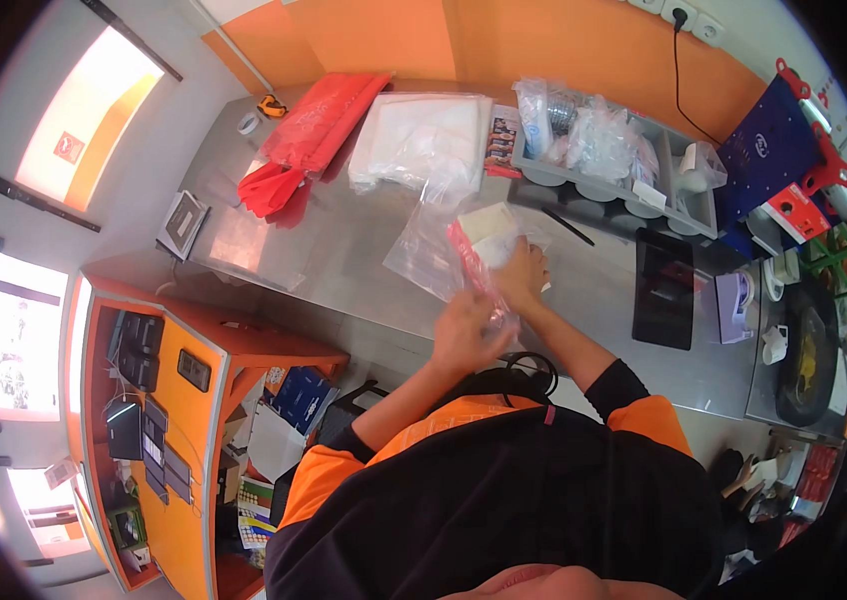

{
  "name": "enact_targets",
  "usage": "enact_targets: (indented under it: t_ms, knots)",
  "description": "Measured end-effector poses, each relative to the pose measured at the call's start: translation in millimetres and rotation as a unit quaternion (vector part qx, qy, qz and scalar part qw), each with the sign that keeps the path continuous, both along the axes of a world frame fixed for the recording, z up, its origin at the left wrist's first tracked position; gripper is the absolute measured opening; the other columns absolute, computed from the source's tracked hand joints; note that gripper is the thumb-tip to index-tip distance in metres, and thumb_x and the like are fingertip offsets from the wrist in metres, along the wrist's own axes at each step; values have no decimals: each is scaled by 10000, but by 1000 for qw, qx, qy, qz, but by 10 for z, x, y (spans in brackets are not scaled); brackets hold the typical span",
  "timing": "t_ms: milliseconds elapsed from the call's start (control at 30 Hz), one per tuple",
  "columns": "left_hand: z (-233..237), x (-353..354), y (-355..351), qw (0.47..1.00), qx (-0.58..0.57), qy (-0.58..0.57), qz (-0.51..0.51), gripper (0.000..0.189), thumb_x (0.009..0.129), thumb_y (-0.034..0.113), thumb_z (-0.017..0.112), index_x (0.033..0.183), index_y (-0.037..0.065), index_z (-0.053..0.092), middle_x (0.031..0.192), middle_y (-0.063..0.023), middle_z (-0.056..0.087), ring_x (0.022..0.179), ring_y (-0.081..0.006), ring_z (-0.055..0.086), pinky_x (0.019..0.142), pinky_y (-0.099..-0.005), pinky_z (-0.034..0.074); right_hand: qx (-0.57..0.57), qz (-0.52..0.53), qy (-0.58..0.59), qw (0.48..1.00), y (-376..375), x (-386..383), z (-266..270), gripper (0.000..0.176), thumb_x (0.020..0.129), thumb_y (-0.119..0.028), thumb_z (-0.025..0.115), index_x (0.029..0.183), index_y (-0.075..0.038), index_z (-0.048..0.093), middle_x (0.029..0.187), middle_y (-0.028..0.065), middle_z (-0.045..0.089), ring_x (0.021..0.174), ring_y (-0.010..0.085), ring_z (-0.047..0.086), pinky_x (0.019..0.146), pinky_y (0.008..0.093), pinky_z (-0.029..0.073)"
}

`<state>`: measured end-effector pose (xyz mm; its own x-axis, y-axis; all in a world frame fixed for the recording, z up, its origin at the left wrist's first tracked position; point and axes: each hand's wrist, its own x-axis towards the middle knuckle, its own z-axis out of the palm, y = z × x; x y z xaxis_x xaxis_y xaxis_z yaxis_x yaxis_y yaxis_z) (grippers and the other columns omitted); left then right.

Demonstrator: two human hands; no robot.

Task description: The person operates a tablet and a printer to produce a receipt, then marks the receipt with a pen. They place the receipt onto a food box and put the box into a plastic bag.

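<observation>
A clear plastic bag (427, 250) with a red printed strip lies near the front edge of the metal table. My left hand (470, 335) is closed on the crumpled near end of the bag, fingers pinched in the film. Just beyond it, my right hand (522, 276) grips a pale cream-and-white packet (489, 228), its fingers curled over the side. The red strip runs along the packet's left side, between both hands. Part of the packet is hidden under my right hand.
Behind lie a stack of white plastic bags (422, 135) and a red bag (319, 125). A grey bin (689, 205) holds wrapped items. To the right are a black pen (569, 227), a dark tablet (664, 288) and a tape dispenser (736, 305). An orange shelf unit (209, 370) stands at the left.
</observation>
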<state>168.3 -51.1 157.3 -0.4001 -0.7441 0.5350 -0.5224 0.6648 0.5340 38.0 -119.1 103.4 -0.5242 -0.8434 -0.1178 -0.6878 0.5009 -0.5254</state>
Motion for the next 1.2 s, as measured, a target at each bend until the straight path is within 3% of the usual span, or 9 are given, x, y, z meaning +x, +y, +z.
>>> enact_targets:
  t_ms: [67,133,233,433,633,800,933,1033,1200]
  knots:
    - [77,-172,-366,995,10,-11,97,381,675,303,716,918,38,591,941,-170,579,905,-319,573,711,-449,465,-17,29,34,999,140,33,-9,744,666,-350,706,1310,-100,429,1266,188,450,1187,369,402,932,519,315]
    - [-70,-330,-673,988,-10,-121,98,397,688,326,698,916,23,580,969,-180,566,880,-328,577,689,-439,477,-53,70,75,993,233,35,-191,736,679,-350,696,1313,-89,426,1260,184,454,1170,370,410,924,513,309]
    - [-549,-490,-1078,929,157,-336,12,366,712,288,666,938,16,574,971,-181,573,823,-330,597,678,-421,495,-39,107,155,981,181,56,-583,773,649,-360,703,1317,-104,410,1244,167,440,1121,346,425,902,486,308]
    - [-217,-656,-992,979,86,-172,70,275,732,216,654,931,48,563,908,-188,604,818,-344,622,688,-442,497,-57,171,108,978,389,92,-146,718,676,-332,696,1286,-44,450,1284,203,413,1152,361,390,942,503,255]
    - [-496,-697,-1223,953,152,-263,16,265,748,133,600,999,62,556,946,-161,593,814,-358,627,670,-447,503,-55,216,66,973,489,140,-153,906,633,-451,725,1352,-24,376,1351,233,347,1219,386,334,993,505,220]
    - [-81,-932,-624,973,51,-192,-118,301,773,156,593,1060,76,549,1059,-119,575,960,-336,573,796,-464,466,-329,253,-62,908,456,128,-696,1014,595,-560,741,1354,-19,342,1269,230,448,1192,372,419,998,481,297]
    - [-61,-535,-82,996,-56,-15,63,366,771,175,635,1103,57,537,1104,-95,549,1018,-324,525,891,-483,396,-86,148,-76,982,287,-60,-25,1025,611,-543,743,1378,-13,319,1231,239,486,1161,370,460,976,450,348]
    - [-336,-295,-38,980,-4,62,190,332,777,184,660,1060,56,541,1028,-137,570,977,-328,541,841,-466,407,55,82,-80,992,-39,-208,151,1033,623,-531,744,1396,-8,302,1203,245,515,1138,369,492,959,426,386]
    - [-678,-110,-108,982,175,-4,66,155,813,146,626,854,47,514,690,-178,572,637,-368,575,564,-433,439,-69,65,-145,985,-351,-321,-375,818,694,-492,719,1279,12,447,936,153,640,886,307,629,791,406,504]
